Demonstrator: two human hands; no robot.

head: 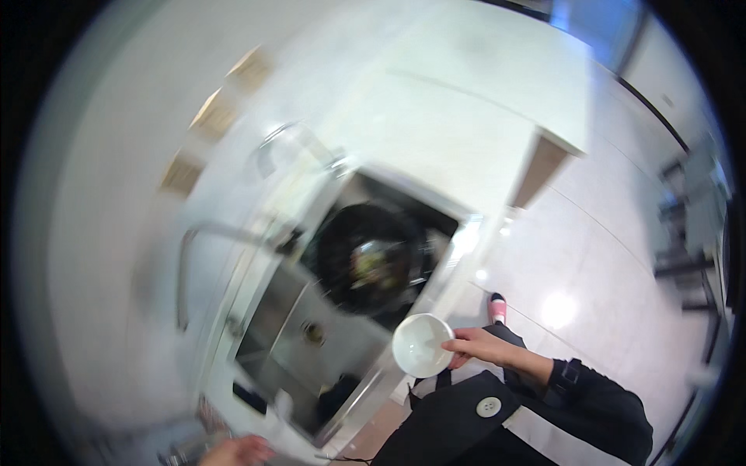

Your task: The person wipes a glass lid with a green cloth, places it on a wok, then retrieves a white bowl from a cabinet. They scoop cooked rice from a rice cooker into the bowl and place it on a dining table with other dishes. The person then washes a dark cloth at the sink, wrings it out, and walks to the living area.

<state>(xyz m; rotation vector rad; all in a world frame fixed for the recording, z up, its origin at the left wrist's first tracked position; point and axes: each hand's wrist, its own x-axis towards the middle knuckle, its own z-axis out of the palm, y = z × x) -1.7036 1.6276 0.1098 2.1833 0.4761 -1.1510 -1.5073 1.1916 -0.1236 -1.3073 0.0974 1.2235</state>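
Note:
My right hand (475, 346) grips a white bowl (417, 355) by its rim, thumb inside and fingers outside. The bowl tilts so its inside faces me, and I see no food in it. It hangs over the front rim of a steel sink (326, 361). At the bottom edge my left hand (239, 451) is blurred and partly cut off, near the counter's left part; whether it holds anything cannot be told. In the sink's far part sits a round black vessel (344, 250), perhaps a wok, with blurred greenish and brown food bits (373, 268) inside.
A tall bent faucet (185, 279) rises behind the sink, and a second curved spout (280, 134) stands further along. A drain (313, 333) shows in the sink. Pale counter (454, 145) extends beyond. Several tan squares (215, 116) are on the wall. Chairs (688, 215) stand at right.

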